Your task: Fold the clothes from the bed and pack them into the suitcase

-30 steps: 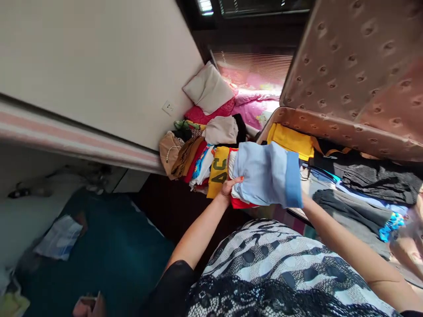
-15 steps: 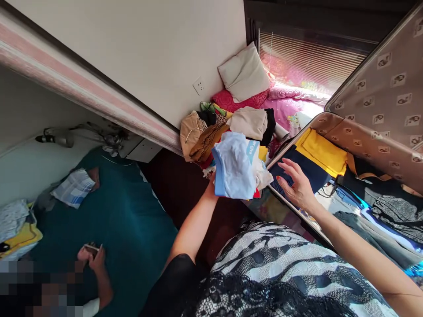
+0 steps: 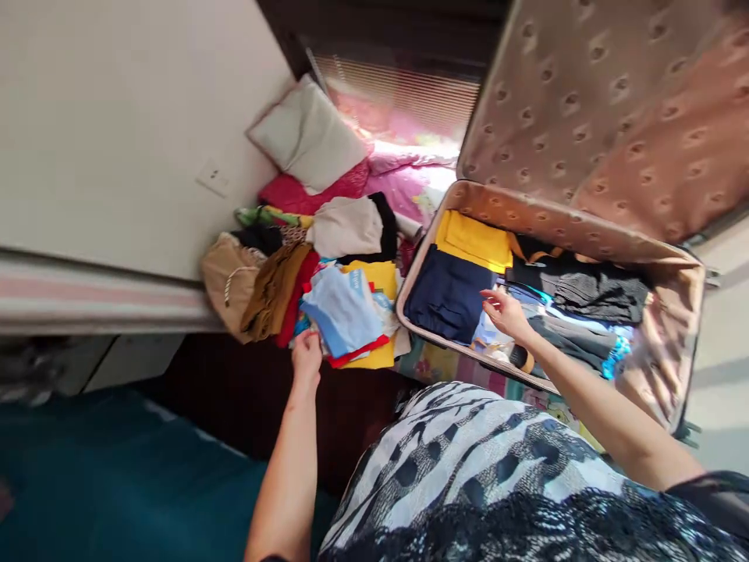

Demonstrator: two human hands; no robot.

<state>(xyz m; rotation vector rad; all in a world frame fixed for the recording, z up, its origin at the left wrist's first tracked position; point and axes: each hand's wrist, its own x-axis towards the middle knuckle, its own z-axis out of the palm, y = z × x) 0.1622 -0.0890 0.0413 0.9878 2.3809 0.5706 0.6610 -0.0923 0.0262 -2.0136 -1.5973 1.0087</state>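
Note:
My left hand [image 3: 307, 355] rests curled on the near edge of a stack of folded clothes [image 3: 356, 328] topped by a light blue garment [image 3: 342, 308], with red and yellow pieces beneath. The stack lies on a pile of clothes left of an open suitcase [image 3: 672, 336]. My right hand [image 3: 506, 312] hovers inside the suitcase with fingers spread and holds nothing. It is just right of a folded navy garment [image 3: 448, 293]. A yellow garment [image 3: 473, 238] and dark grey clothes [image 3: 585, 289] also lie packed in the suitcase.
The suitcase lid [image 3: 585, 101] stands upright behind. A tan bag [image 3: 225, 277], brown and beige clothes [image 3: 345, 226] and a white pillow [image 3: 307, 133] lie by the wall. A teal surface [image 3: 117, 468] is at lower left.
The stack of clothes came down from mid-air onto the pile, still under my left hand. My right hand let go of it and moved over the suitcase.

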